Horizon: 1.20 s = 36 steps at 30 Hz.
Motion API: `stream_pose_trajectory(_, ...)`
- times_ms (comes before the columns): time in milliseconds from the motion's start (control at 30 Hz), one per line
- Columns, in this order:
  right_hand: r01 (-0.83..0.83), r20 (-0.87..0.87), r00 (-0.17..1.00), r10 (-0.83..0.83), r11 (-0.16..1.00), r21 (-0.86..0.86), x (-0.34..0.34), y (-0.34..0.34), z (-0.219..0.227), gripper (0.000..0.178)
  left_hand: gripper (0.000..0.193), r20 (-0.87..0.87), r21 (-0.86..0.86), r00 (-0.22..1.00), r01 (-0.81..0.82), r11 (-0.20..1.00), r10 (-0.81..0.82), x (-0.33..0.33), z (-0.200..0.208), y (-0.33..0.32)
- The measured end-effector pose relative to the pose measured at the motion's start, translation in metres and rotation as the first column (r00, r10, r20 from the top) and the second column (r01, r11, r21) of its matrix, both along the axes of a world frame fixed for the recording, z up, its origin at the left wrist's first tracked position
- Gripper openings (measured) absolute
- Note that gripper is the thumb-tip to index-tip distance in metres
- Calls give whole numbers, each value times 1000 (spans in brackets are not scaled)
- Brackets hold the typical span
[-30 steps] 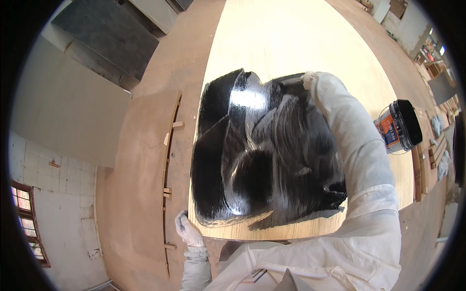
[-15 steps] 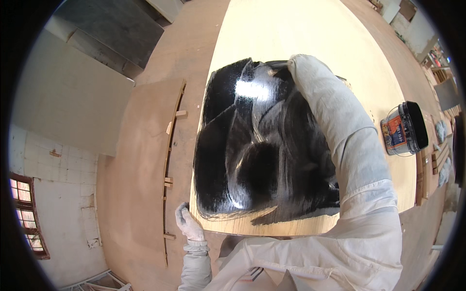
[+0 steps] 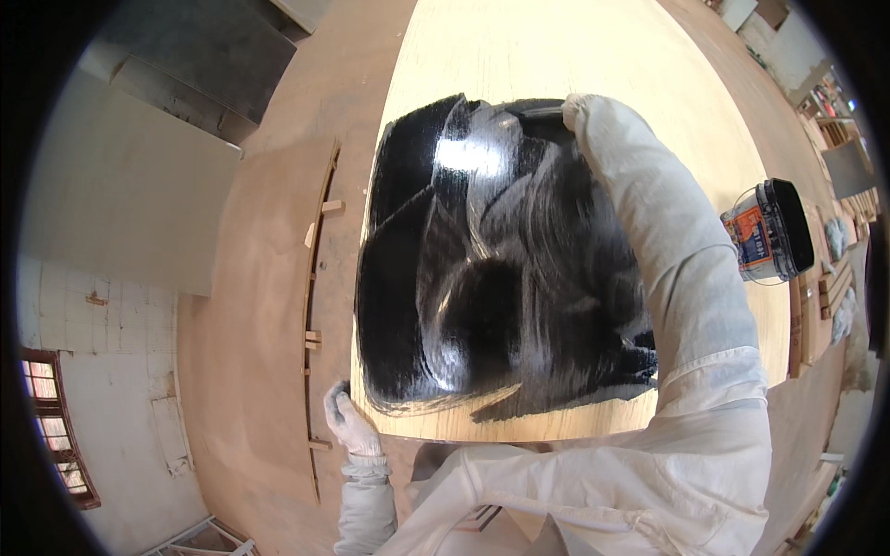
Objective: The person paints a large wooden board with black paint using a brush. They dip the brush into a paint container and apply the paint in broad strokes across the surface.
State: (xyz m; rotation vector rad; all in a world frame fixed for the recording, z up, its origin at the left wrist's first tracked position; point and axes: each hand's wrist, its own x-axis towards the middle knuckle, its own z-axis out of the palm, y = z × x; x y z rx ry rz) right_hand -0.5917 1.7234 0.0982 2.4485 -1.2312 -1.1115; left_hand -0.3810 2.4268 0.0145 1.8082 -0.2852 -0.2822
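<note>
A pale wood-grained board [image 3: 519,428] lies before me, its near part covered by a wet, glossy black coating [image 3: 399,287] with curved streaks. My right arm, in a whitish sleeve [image 3: 677,232], reaches across the right side of this coating. My right hand [image 3: 573,109] is at the far edge of the black patch; the sleeve hides its fingers and anything in them. Beside the near left corner of the board is my left hand [image 3: 350,422], in a white glove with dark stains. Its fingers are curled closed, and I cannot see what they hold, if anything.
An open black bucket [image 3: 771,232] with an orange and blue label stands at the board's right edge. Left of the board lies a brown sheet [image 3: 250,315] with small wood blocks along its edge. Large panels [image 3: 130,185] are at the far left, near a barred window [image 3: 57,426].
The view has shifted, so the board sits slightly further left and up. My right hand has moved rightward along the far edge of the coating. The left hand stays beside the corner.
</note>
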Motion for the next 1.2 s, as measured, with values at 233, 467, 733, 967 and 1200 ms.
stream_pose_trajectory(233,171,267,946,-185,982,75,-83,26,39,44,27,37,-14,996,-78,997,78,-4,-1,21)
stream_pose_trajectory(467,212,389,903,-183,977,-33,-51,51,20,40,28,-51,-32,998,-46,998,44,3,-12,24)
stream_pose_trajectory(733,241,386,894,-229,970,18,-56,39,50,36,27,-5,-51,999,-45,998,45,4,-9,18)
stream_pose_trajectory(967,283,361,890,-277,958,36,-58,38,53,39,27,-27,-100,1000,-7,995,4,1,-7,18)
stream_pose_trajectory(1200,366,311,855,-415,908,205,-122,109,91,44,27,-53,-72,998,-36,997,32,-1,0,15)
